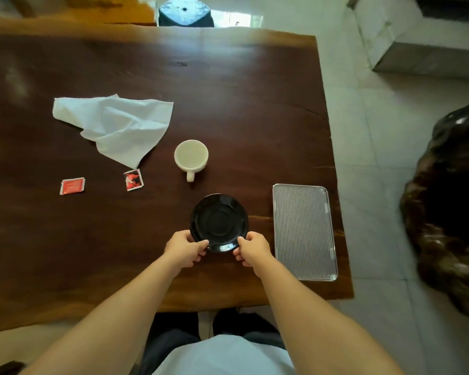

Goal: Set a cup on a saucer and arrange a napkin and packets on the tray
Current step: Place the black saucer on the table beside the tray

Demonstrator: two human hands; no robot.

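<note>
A person stands at the near edge of a dark wooden bench, both bare forearms reaching forward. The left hand and right hand each pinch the near rim of a glossy black saucer, thumbs on top and fingers curled beneath, one hand at each side. Whether the saucer rests on the wood or is raised off it cannot be told. It sits toward the near right part of the bench, its round well showing dark and bare. Just to its right, with a strip of open wood between, a ribbed metal tray lies lengthwise close along the bench's right edge, its ridged floor visible from rim to rim. Beyond the saucer stands a cream cup, upright, handle pointing toward the person, its pale inside visible to the bottom. Farther left a crumpled white napkin lies spread, one corner reaching down to touch a red, black and white packet. A second red packet lies well apart to the left. Broad open wood stretches across the far half of the bench and along the near left. Past the right edge is pale tiled floor, with a dark, gnarled glossy mass near the frame's right side.
</note>
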